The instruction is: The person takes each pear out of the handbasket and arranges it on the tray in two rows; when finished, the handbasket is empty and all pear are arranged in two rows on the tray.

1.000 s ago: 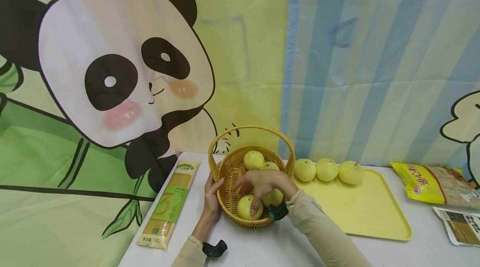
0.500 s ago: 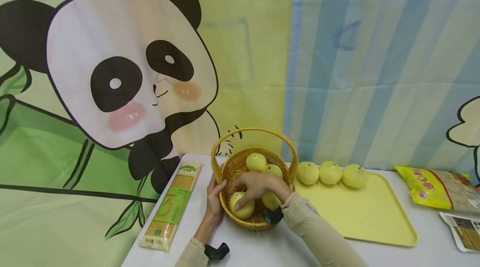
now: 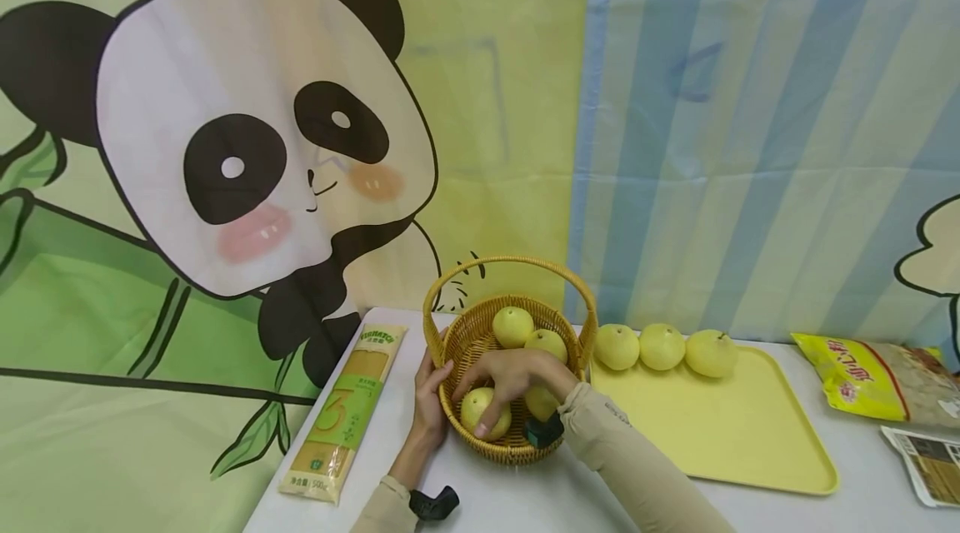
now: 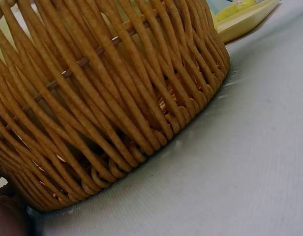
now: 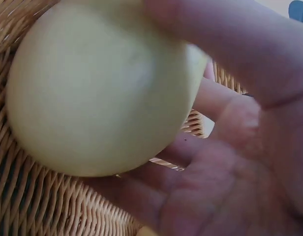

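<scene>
A woven wicker basket with a tall arched handle stands on the white table, and its side fills much of the left wrist view. My left hand holds its left side, thumb at the rim. Inside, my right hand grips a pale yellow pear near the front left wall, thumb on one side and fingers curled round the other. Three more pears share the basket: one at the back, one at the right, and one partly hidden under my right wrist.
To the right lies a yellow tray with three pears in a row along its back edge. A noodle packet lies left of the basket. A yellow bag and a smaller packet sit far right.
Within the basket, my right hand and the pear have shifted a little left, closer to the left wall. My left hand keeps its hold. The head view has shifted slightly.
</scene>
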Motion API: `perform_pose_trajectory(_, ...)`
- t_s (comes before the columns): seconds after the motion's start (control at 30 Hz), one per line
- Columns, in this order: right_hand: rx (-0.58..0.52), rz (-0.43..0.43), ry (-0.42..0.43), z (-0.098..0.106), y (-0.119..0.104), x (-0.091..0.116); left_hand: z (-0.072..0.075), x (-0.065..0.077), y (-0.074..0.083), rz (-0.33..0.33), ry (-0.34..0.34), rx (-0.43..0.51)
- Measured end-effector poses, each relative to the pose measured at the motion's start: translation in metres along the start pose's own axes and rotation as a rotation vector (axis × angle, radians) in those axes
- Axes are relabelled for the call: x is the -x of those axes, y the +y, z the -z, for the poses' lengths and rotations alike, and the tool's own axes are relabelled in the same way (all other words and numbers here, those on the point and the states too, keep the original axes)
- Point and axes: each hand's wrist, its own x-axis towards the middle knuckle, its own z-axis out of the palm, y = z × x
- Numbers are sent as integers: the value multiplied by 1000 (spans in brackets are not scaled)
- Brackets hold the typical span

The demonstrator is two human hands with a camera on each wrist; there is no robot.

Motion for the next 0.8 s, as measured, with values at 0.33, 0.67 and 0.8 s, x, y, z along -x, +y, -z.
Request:
perform_pose_trajectory(0.33,-110,81,90,-1,0,8,0,0,0,-7,-2,-30)
perform_pose_trajectory(0.67,-241,215,230,0,2,30,-1,0,-1,-19,-9,-23)
perform_pose_trajectory(0.8,-298,273,277,1,-1,41,-2,1,1,-8,5,-28)
